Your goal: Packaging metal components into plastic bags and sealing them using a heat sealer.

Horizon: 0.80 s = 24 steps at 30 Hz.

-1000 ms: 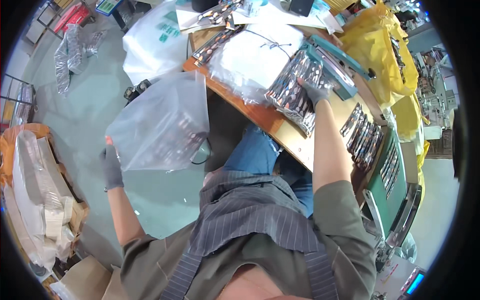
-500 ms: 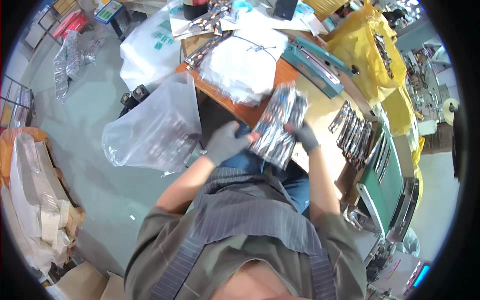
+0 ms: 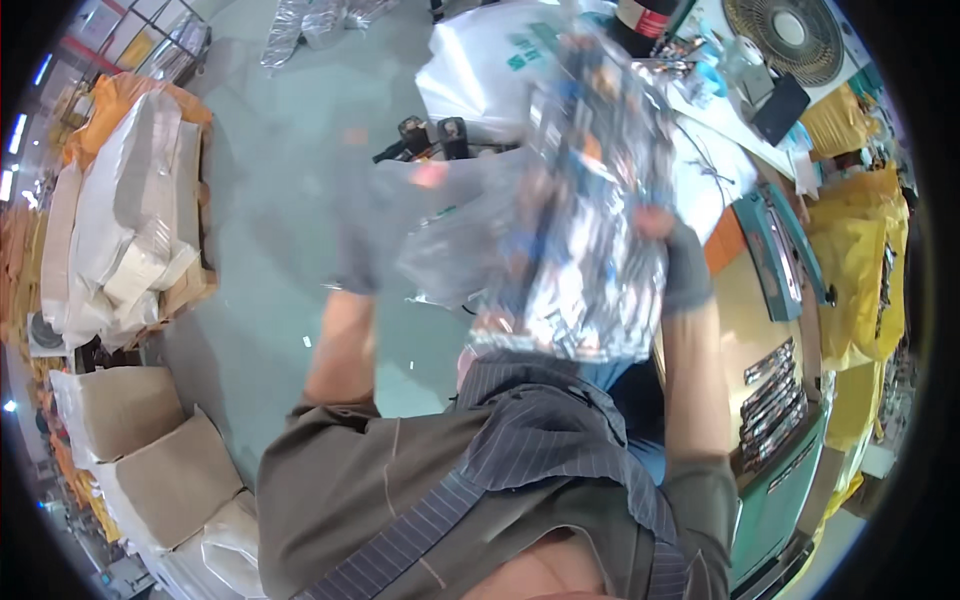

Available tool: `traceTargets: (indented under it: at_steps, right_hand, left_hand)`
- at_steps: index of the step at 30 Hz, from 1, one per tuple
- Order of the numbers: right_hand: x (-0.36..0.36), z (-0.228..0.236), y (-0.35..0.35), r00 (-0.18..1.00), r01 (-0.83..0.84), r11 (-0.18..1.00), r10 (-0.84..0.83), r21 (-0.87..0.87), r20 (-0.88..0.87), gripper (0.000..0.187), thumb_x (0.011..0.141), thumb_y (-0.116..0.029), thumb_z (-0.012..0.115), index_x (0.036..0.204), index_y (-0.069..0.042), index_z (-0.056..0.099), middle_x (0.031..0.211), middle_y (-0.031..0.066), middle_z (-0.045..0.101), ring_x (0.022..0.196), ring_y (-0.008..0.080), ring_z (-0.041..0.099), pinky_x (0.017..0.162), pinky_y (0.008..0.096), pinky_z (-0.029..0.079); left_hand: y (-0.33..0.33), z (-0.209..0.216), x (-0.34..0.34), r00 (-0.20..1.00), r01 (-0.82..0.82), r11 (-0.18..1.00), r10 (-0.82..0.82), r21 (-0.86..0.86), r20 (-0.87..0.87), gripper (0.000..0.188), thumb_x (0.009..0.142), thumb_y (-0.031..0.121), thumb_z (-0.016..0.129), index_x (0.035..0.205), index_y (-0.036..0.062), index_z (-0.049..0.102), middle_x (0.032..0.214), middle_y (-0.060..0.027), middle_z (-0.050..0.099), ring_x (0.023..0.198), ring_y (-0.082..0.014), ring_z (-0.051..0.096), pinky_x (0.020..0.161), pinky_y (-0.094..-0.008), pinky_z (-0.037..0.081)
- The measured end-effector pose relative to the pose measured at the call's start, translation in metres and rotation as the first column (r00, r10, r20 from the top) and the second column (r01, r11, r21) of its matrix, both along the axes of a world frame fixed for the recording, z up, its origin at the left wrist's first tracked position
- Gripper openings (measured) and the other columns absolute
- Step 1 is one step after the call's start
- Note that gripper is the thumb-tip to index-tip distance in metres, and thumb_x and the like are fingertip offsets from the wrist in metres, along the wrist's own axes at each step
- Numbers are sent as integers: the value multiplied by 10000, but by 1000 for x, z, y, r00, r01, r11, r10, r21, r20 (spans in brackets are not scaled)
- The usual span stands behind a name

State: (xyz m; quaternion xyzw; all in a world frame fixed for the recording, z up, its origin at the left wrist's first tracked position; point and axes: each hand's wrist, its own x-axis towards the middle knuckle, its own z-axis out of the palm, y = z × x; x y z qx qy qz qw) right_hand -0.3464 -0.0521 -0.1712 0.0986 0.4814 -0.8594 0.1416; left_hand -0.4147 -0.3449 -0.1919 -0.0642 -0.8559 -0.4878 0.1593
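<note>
My right hand (image 3: 683, 262), in a grey glove with bare fingertips, grips the right edge of a bundle of shiny clear-wrapped dark packets with orange and white patterns (image 3: 590, 220). The bundle is raised in front of my lap and blurred by motion. To its left, apart from it, is my gloved left hand (image 3: 362, 225). It is strongly blurred, but its thumb and a fingertip show apart, with nothing seen between them. Below and behind the left hand lies a translucent plastic bag (image 3: 450, 255), partly covered by the bundle.
A green sealer-like device (image 3: 775, 255) stands on the table (image 3: 740, 300) at right, beyond a row of patterned packets (image 3: 772, 405). Yellow sacks (image 3: 855, 270) line the far right. Cardboard boxes (image 3: 175, 475) and wrapped stacks (image 3: 130, 215) stand at left. A fan (image 3: 785, 28) sits at the back.
The view has swung left. My left hand has come off the bundle and moved out to the left. My right hand has lifted the bundle closer.
</note>
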Motion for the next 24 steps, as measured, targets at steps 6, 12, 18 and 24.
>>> traceTargets:
  at_steps: [6, 12, 18, 24]
  right_hand:
    - [-122, -25, -116, 811, 219, 728, 235, 650, -536, 476, 720, -200, 690, 1108, 24, 530, 1028, 154, 606, 961, 261, 594, 821, 376, 474]
    - [-100, -133, -111, 451, 133, -411, 835, 902, 314, 414, 799, -360, 585, 1098, -76, 564, 1123, 145, 576, 1058, 268, 553, 881, 364, 448]
    - [-126, -117, -46, 543, -762, 401, 824, 508, 165, 647, 720, -260, 694, 1311, -132, 465, 1302, 129, 497, 1195, 217, 484, 1008, 348, 360]
    - [-103, -13, 10, 766, 334, -616, 619, 714, 176, 1075, 523, -387, 817, 1408, -101, 279, 1351, 173, 405, 1293, 318, 327, 1075, 417, 248]
  left_hand:
    - [-79, -106, -27, 877, 8, 954, 137, -300, 461, 359, 810, 321, 651, 866, -23, 566, 688, -72, 544, 629, -147, 515, 571, -292, 414]
    - [-74, -116, -14, 874, -422, 653, 107, 629, 475, 336, 901, 361, 530, 747, 65, 571, 693, -4, 528, 597, -100, 493, 479, -268, 345]
    - [-66, -101, -18, 875, -371, 680, 29, 632, 483, 403, 922, 337, 510, 590, 112, 483, 585, 33, 447, 544, -73, 437, 486, -245, 322]
    - [-60, -53, -29, 844, -185, 969, 69, 167, 532, 302, 915, 321, 519, 771, 57, 554, 673, 9, 502, 598, -86, 473, 543, -251, 381]
